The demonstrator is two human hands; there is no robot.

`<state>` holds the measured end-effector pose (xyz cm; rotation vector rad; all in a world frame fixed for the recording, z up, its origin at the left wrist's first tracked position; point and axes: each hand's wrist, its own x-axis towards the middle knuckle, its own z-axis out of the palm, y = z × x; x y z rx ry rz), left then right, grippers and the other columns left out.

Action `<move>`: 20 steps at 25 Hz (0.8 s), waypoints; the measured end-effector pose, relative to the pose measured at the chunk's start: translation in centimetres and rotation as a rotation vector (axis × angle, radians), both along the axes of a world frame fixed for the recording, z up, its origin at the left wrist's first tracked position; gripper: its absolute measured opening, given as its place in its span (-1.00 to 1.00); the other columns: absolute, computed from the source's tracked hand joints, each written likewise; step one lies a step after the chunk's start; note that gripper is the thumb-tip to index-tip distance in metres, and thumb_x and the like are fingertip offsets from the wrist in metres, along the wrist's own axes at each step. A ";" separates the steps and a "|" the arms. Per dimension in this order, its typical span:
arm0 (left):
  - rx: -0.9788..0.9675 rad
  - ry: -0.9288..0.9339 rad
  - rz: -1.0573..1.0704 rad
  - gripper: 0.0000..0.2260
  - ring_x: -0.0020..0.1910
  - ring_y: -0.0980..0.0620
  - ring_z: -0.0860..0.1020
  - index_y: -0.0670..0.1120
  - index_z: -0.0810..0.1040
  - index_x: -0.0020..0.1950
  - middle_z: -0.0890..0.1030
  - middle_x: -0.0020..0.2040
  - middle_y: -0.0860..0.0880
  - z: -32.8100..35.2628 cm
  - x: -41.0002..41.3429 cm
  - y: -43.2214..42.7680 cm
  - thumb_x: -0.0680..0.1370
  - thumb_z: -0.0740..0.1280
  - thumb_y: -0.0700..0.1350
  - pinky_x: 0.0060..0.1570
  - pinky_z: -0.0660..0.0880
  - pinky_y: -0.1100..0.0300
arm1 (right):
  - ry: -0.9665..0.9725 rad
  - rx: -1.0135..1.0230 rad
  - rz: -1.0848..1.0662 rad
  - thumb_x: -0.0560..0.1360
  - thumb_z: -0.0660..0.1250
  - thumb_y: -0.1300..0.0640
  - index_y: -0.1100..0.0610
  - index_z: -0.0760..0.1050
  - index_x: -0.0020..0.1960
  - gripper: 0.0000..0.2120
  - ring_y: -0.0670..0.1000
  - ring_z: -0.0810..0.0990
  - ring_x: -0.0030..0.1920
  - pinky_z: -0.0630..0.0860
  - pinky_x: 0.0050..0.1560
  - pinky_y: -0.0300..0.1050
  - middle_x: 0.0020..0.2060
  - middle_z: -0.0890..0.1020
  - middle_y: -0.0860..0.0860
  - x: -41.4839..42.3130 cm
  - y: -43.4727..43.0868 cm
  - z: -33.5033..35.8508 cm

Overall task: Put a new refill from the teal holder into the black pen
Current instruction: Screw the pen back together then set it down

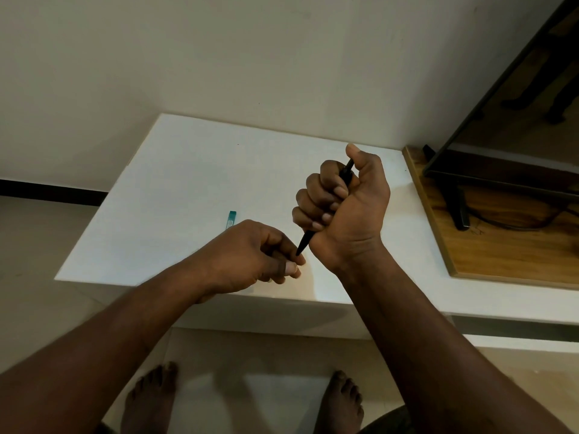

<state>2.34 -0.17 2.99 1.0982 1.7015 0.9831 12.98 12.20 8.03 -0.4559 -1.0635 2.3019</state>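
My right hand grips the black pen in a fist above the white table. The pen is tilted, with its tip pointing down-left and its top end by my thumb. My left hand sits just below and left of the tip. Its thumb and fingertips are pinched together at the pen's point; whether anything lies between them is hidden. The teal holder lies flat on the table behind my left hand, its near end covered by that hand.
A wall runs behind the table. At the right, a wooden board carries a dark screen on a black stand, with a cable. My bare feet stand on the tiled floor below the table's front edge.
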 end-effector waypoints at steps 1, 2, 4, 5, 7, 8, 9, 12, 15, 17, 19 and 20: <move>-0.004 0.010 -0.001 -0.90 -0.13 0.12 0.72 0.10 0.71 0.01 0.76 -0.11 0.15 0.0 0.0 0.0 0.54 0.48 -0.08 -0.10 0.59 0.24 | 0.008 0.001 -0.003 0.64 0.06 -0.07 0.09 0.04 -0.36 -0.53 -0.01 -0.02 -0.50 -0.04 -0.43 -0.13 -0.54 0.10 -0.02 0.0 0.1 0.0; -0.005 0.020 -0.002 -0.90 -0.13 0.13 0.72 0.10 0.71 0.01 0.75 -0.11 0.15 -0.1 0.0 -0.1 0.54 0.47 -0.08 -0.11 0.58 0.25 | 0.016 0.000 -0.008 0.64 0.05 -0.06 0.08 0.06 -0.38 -0.54 -0.01 -0.02 -0.50 -0.04 -0.43 -0.13 -0.56 0.11 -0.03 0.0 0.1 0.1; -0.003 0.035 -0.001 -0.92 -0.14 0.14 0.71 0.10 0.72 0.00 0.75 -0.12 0.15 -0.1 0.0 -0.1 0.54 0.48 -0.06 -0.14 0.57 0.28 | 0.021 -0.004 -0.023 0.64 0.05 -0.06 0.08 0.08 -0.40 -0.53 -0.01 -0.02 -0.50 -0.05 -0.43 -0.12 -0.56 0.12 -0.03 0.1 0.2 0.2; 0.000 0.036 0.000 -0.92 -0.14 0.14 0.71 0.10 0.72 -0.01 0.75 -0.12 0.14 -0.1 0.0 -0.1 0.53 0.48 -0.05 -0.15 0.57 0.30 | 0.020 -0.008 -0.033 0.64 0.05 -0.07 0.08 0.07 -0.39 -0.53 -0.01 -0.03 -0.50 -0.05 -0.43 -0.12 -0.55 0.11 -0.02 0.1 0.3 0.2; 0.007 0.041 0.005 -0.94 -0.14 0.14 0.71 0.10 0.73 -0.02 0.75 -0.12 0.15 0.0 0.0 -0.1 0.54 0.47 -0.04 -0.17 0.57 0.32 | 0.015 -0.027 -0.047 0.64 0.06 -0.09 0.08 0.09 -0.40 -0.51 -0.02 -0.02 -0.50 -0.05 -0.43 -0.12 -0.54 0.10 -0.02 0.1 0.4 0.1; 0.009 0.044 0.008 -0.94 -0.14 0.14 0.72 0.09 0.73 -0.03 0.75 -0.12 0.16 -0.1 0.1 -0.1 0.54 0.47 -0.04 -0.18 0.57 0.32 | 0.016 -0.039 -0.050 0.64 0.07 -0.10 0.08 0.11 -0.41 -0.50 -0.02 -0.02 -0.50 -0.05 -0.43 -0.13 -0.55 0.10 -0.02 0.1 0.5 0.1; 0.010 0.045 0.012 -0.94 -0.15 0.14 0.72 0.09 0.72 -0.03 0.75 -0.12 0.16 -0.1 0.1 -0.1 0.54 0.46 -0.05 -0.19 0.58 0.33 | 0.019 -0.053 -0.052 0.63 0.07 -0.11 0.08 0.13 -0.42 -0.50 -0.02 -0.02 -0.50 -0.04 -0.43 -0.13 -0.55 0.11 -0.03 0.2 0.6 0.1; 0.007 0.058 0.017 -0.94 -0.15 0.15 0.71 0.09 0.72 -0.05 0.75 -0.14 0.17 -0.1 0.1 -0.1 0.55 0.45 -0.05 -0.22 0.57 0.35 | 0.028 -0.094 -0.059 0.62 0.08 -0.12 0.08 0.14 -0.42 -0.50 -0.03 -0.02 -0.51 -0.04 -0.44 -0.15 -0.55 0.11 -0.03 0.2 0.9 -0.1; -0.004 0.060 0.025 -0.96 -0.16 0.15 0.71 0.07 0.71 -0.06 0.75 -0.15 0.15 0.0 0.2 -0.1 0.55 0.45 -0.03 -0.18 0.55 0.31 | 0.034 -0.149 -0.082 0.61 0.11 -0.13 0.07 0.14 -0.40 -0.52 -0.04 0.00 -0.51 -0.02 -0.45 -0.17 -0.53 0.10 -0.03 0.3 1.3 -0.4; -0.001 0.060 0.034 -0.94 -0.17 0.14 0.71 0.06 0.71 -0.07 0.75 -0.16 0.13 0.1 0.2 -0.1 0.55 0.45 0.00 -0.19 0.55 0.32 | 0.038 -0.192 -0.107 0.60 0.14 -0.13 0.07 0.16 -0.40 -0.53 -0.05 0.02 -0.52 0.01 -0.47 -0.18 -0.54 0.13 -0.05 0.4 1.6 -0.5; -0.001 0.052 0.046 -0.92 -0.17 0.14 0.71 0.05 0.70 -0.08 0.75 -0.18 0.12 0.3 0.2 -0.1 0.54 0.46 0.03 -0.21 0.54 0.34 | 0.044 -0.253 -0.137 0.59 0.16 -0.14 0.06 0.17 -0.39 -0.54 -0.05 0.04 -0.52 0.04 -0.49 -0.19 -0.53 0.14 -0.06 0.6 2.1 -0.7; -0.005 0.048 0.051 -0.92 -0.17 0.14 0.71 0.05 0.70 -0.08 0.75 -0.18 0.11 0.4 0.2 -0.1 0.53 0.46 0.03 -0.22 0.54 0.35 | 0.049 -0.286 -0.151 0.58 0.17 -0.14 0.06 0.18 -0.39 -0.54 -0.05 0.04 -0.52 0.05 -0.49 -0.20 -0.53 0.14 -0.06 0.8 2.3 -0.8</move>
